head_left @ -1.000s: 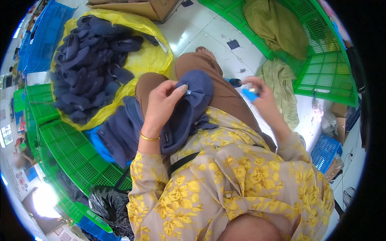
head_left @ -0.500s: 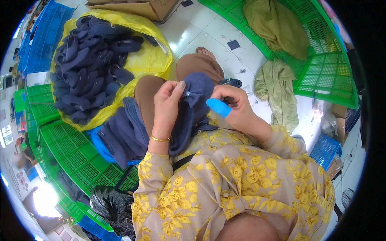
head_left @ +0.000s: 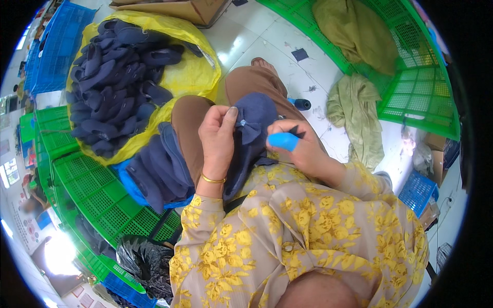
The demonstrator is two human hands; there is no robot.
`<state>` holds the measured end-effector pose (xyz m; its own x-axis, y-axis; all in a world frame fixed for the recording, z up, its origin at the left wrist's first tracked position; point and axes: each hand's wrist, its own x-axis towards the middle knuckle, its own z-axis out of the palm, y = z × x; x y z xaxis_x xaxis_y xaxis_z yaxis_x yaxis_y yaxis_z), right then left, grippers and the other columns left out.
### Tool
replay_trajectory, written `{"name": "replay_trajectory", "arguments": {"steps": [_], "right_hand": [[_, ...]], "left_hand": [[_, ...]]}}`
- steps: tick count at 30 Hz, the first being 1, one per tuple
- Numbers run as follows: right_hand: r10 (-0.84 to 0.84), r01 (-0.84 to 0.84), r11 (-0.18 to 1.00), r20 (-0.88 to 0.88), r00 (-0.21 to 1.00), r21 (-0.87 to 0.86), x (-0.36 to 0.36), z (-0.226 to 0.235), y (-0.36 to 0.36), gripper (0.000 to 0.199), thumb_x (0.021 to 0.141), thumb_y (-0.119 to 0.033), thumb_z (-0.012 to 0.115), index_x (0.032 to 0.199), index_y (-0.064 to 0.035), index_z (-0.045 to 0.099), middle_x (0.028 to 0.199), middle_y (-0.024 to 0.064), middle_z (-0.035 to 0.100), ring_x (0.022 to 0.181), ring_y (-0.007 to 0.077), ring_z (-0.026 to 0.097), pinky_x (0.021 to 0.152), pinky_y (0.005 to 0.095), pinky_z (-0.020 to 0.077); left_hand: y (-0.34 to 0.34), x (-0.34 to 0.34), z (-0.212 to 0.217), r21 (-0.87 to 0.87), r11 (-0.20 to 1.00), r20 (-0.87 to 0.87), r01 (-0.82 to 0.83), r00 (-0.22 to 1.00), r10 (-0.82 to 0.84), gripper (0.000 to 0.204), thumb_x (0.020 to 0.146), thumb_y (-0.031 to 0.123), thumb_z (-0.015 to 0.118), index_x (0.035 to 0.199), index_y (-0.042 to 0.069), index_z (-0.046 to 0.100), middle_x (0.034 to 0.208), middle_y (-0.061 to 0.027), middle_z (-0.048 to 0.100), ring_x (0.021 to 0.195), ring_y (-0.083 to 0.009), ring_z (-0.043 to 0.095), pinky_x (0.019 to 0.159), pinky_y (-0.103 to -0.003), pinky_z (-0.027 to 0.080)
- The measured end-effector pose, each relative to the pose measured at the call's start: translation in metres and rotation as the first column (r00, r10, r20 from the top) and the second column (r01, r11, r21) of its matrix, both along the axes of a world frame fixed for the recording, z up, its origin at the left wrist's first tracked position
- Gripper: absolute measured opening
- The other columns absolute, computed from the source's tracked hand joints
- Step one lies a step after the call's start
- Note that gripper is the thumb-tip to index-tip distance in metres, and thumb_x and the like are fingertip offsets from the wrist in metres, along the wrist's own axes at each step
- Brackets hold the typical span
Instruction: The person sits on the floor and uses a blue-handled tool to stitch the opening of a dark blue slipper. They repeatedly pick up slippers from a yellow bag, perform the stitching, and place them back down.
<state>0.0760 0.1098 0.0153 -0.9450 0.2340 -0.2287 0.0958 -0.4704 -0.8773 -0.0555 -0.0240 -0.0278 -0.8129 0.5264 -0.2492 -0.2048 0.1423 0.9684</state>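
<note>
A navy fabric slipper (head_left: 258, 109) with a small bow (head_left: 249, 131) and a shiny bit at its centre rests on my lap. My left hand (head_left: 218, 136), a gold bangle at its wrist, pinches the slipper beside the bow between thumb and fingers. Just to the right of the bow, my right hand (head_left: 308, 149) is closed, with a blue cover (head_left: 283, 141) on one finger. A small dark pointed piece shows between its fingers; its kind is unclear. Left of my thigh, several more navy slippers (head_left: 156, 172) stand stacked in a blue container (head_left: 131, 185).
A yellow sack (head_left: 192, 77) full of navy slippers lies at the far left. Green crates stand at left (head_left: 92, 190) and far right (head_left: 421, 102), one holding olive cloth (head_left: 354, 36). Pale green cloth (head_left: 354, 113) and a dark spool-like cylinder (head_left: 303, 104) lie on the floor.
My right hand has dipped slightly and its fingers have curled in more. The left hand has shifted a little right, still pinching the slipper by its bow.
</note>
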Motion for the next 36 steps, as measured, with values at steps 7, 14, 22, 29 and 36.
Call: {"name": "replay_trajectory", "arguments": {"steps": [7,14,22,29,36], "right_hand": [[0.0,0.007,0.993,0.055,0.998,-0.116,0.018,-0.006,0.001,0.021,0.086,-0.007,0.058,0.068,-0.0019,0.048,0.072,0.001,0.047,0.072,0.0103,0.045,0.066,0.0259,0.0367],[0.01,-0.009,1.0,0.016,1.0,-0.013,0.021,-0.011,-0.003,0.022,0.089,-0.008,0.059,0.071,-0.0033,0.047,0.069,-0.0055,0.041,0.065,0.0037,0.034,0.057,0.023,0.0304],[-0.127,0.132,0.976,0.036,0.991,-0.173,0.029,-0.003,-0.009,0.023,0.09,-0.009,0.058,0.07,-0.003,0.048,0.068,-0.0028,0.044,0.067,0.0056,0.042,0.06,0.0228,0.0348],[-0.166,0.235,0.923,-0.238,0.957,0.303,0.04,-0.014,0.014,0.018,0.088,-0.006,0.06,0.074,0.0003,0.051,0.071,0.004,0.048,0.073,0.0112,0.05,0.064,0.0271,0.041],[-0.042,-0.159,0.847,0.361,0.931,0.508,0.1,-0.024,0.051,0.012,0.091,-0.009,0.057,0.084,0.0001,0.054,0.074,0.0068,0.054,0.066,0.0146,0.049,0.059,0.0304,0.0385]], "left_hand": [[0.001,-0.007,0.007,-0.191,0.971,-0.049,0.142,0.987,-0.154,0.023,0.094,0.025,0.064,0.087,0.003,0.064,0.07,0.0043,0.055,0.063,-0.0043,0.046,0.057,-0.022,0.038],[0.028,-0.001,0.012,-0.512,0.858,-0.536,0.046,0.763,-0.361,0.036,0.09,0.031,0.065,0.072,0.001,0.058,0.067,-0.0213,0.058,0.063,-0.0396,0.058,0.058,-0.044,0.045],[0.022,0.001,-0.007,-0.382,0.924,-0.515,0.009,0.828,-0.221,0.037,0.092,0.024,0.064,0.067,0.0,0.051,0.061,-0.0212,0.049,0.053,-0.0363,0.044,0.053,-0.041,0.041],[0.013,-0.004,0.023,-0.259,0.965,-0.663,-0.038,0.734,-0.149,0.012,0.084,0.009,0.07,0.082,0.004,0.059,0.078,-0.0103,0.055,0.068,-0.0251,0.055,0.061,-0.033,0.045],[0.005,0.013,0.049,-0.467,0.851,-0.663,0.24,0.541,-0.517,0.02,0.082,0.013,0.071,0.097,0.002,0.062,0.078,-0.0093,0.053,0.069,-0.0224,0.054,0.065,-0.032,0.047]]}}
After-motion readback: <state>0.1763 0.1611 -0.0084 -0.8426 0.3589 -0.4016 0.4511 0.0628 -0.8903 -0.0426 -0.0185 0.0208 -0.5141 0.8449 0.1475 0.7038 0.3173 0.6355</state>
